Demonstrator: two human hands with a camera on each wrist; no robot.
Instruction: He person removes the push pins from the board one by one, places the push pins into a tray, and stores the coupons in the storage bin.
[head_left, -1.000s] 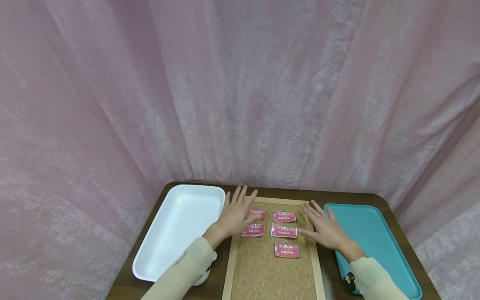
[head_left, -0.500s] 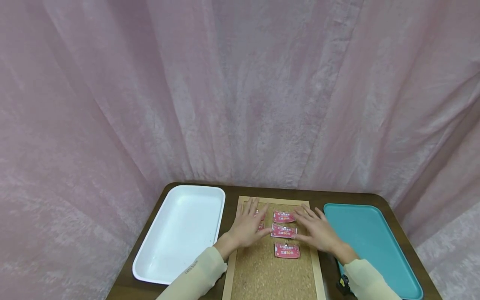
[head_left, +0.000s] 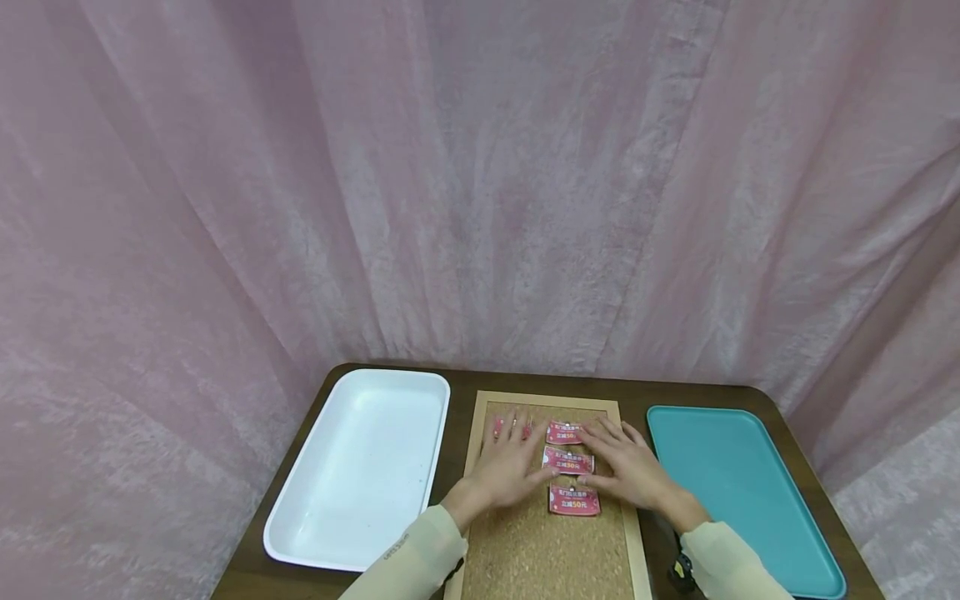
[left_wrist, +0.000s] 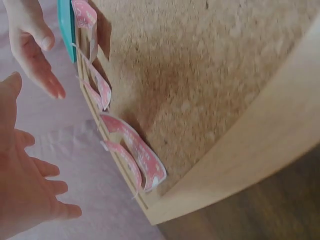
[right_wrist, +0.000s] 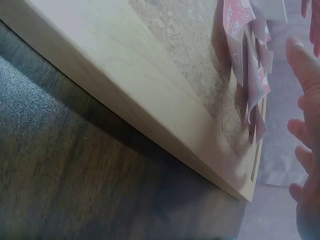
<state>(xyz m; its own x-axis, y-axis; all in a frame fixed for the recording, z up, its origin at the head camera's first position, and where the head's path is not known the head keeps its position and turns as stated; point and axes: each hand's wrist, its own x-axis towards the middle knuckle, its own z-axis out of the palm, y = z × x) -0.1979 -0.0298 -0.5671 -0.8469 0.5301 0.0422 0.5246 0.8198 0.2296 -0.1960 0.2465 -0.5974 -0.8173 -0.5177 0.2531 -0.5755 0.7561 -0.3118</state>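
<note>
A cork board [head_left: 555,558] with a light wooden frame lies on the table, bearing several pink paper coupons [head_left: 574,502] in two columns. Small dots mark their top edges, and the paper curls up off the cork in the left wrist view. My left hand [head_left: 501,467] hovers over the left column, fingers spread, covering the lower left coupon and part of the upper one [head_left: 527,428]. Above the right side of the frame is my right hand [head_left: 630,467], its fingertips overlapping the top right coupon [head_left: 561,432]. Both hands are off the board in the wrist views and hold nothing.
A deep white tray [head_left: 360,467] stands on the dark wooden table [head_left: 465,383] left of the board. On the right lies a teal tray [head_left: 750,492]. A pink curtain [head_left: 480,208] hangs behind the table.
My left hand has moved right and nearer to me, from the board's left edge to over the left coupons. My right hand has shifted slightly left and inward. The coupons have stayed put.
</note>
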